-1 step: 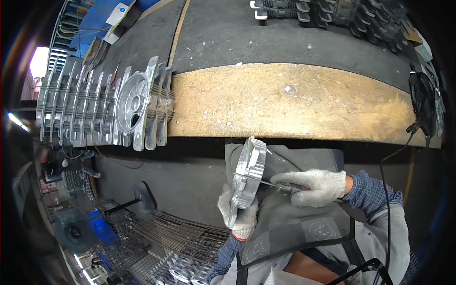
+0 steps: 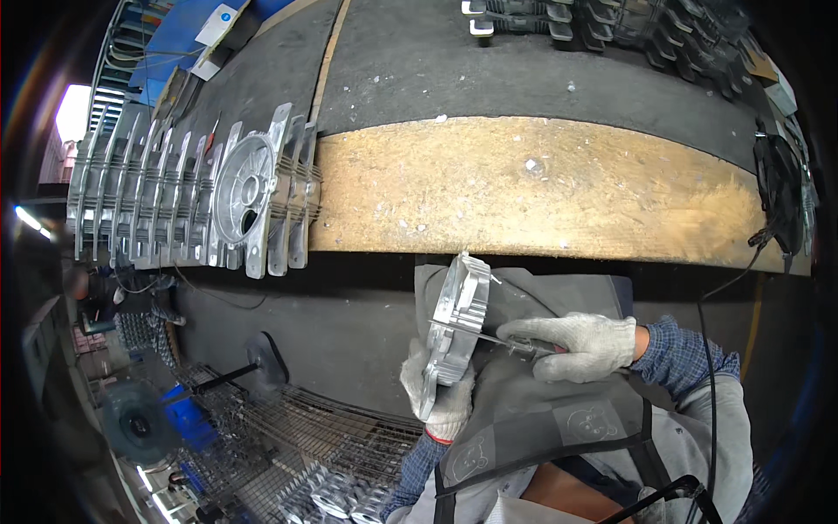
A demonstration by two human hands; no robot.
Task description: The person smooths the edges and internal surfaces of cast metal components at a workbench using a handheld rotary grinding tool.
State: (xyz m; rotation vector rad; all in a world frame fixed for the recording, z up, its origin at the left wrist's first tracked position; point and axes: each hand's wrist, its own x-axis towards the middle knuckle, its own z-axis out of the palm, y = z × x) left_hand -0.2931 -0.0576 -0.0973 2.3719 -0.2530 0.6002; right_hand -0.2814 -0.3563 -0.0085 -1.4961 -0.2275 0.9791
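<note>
My left hand point(image 2: 443, 403), in a whitish knit glove, grips a round silver metal casting point(image 2: 457, 319) by its lower end. The casting stands on edge in front of my apron, just below the bench's near edge. My right hand point(image 2: 583, 345), gloved likewise, is closed around the handle of a thin, file-like metal tool point(image 2: 476, 333). Its narrow shaft reaches left across the casting's side and its tip shows past the rim. Most of the handle is hidden in my fingers; a bit of red shows there.
Similar castings point(image 2: 175, 188) stand in a row on the bench's left, beside a red-handled tool point(image 2: 212, 135). More dark metal parts point(image 2: 602, 22) are stacked at the far right. Metal chips dot the wooden board point(image 2: 524, 188). A wire rack point(image 2: 349, 428) holding castings is at lower left; a cable point(image 2: 705, 332) hangs right.
</note>
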